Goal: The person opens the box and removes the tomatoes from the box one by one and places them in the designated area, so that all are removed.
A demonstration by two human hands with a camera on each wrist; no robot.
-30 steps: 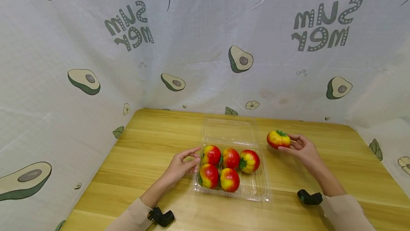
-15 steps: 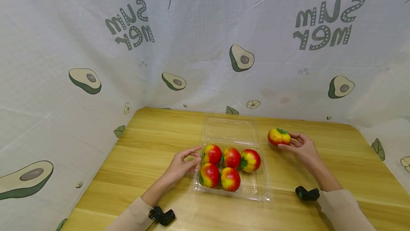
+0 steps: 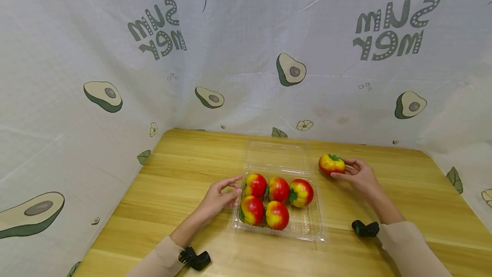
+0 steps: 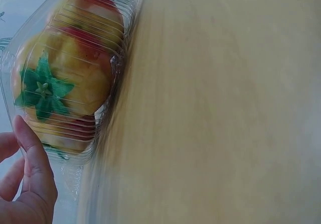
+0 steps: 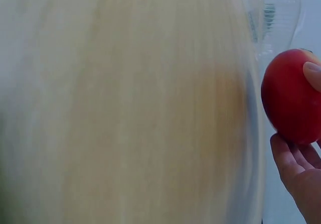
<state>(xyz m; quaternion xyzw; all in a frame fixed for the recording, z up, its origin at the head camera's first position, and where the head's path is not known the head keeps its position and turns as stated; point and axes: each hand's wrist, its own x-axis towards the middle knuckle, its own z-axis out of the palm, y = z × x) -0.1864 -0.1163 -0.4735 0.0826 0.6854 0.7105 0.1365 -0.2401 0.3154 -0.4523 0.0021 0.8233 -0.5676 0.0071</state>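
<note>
In the head view, my right hand [image 3: 360,178] holds a red-and-yellow fruit [image 3: 331,164] with a green leafy cap, above the table right of a clear plastic clamshell box [image 3: 313,230]. From the right wrist, the same fruit [image 5: 291,96] shows its red side between thumb and fingers. My left hand [image 3: 216,198] pinches the box's left rim, as the left wrist view also shows. Several like fruits fill most of the box, among them a front-left one [image 3: 251,211] and a back-right one [image 3: 301,192]. Bare box floor shows at the front right.
The box's transparent lid [image 3: 276,155] lies folded back behind it on the wooden table [image 3: 184,157]. A white curtain [image 3: 246,46] printed with avocados hangs behind and on the sides. Black devices, such as the one [image 3: 196,259] at the left, sit at both wrists.
My right hand has shifted slightly left with the fruit in its grasp, a little closer to the box. The left hand and the box stay in place.
</note>
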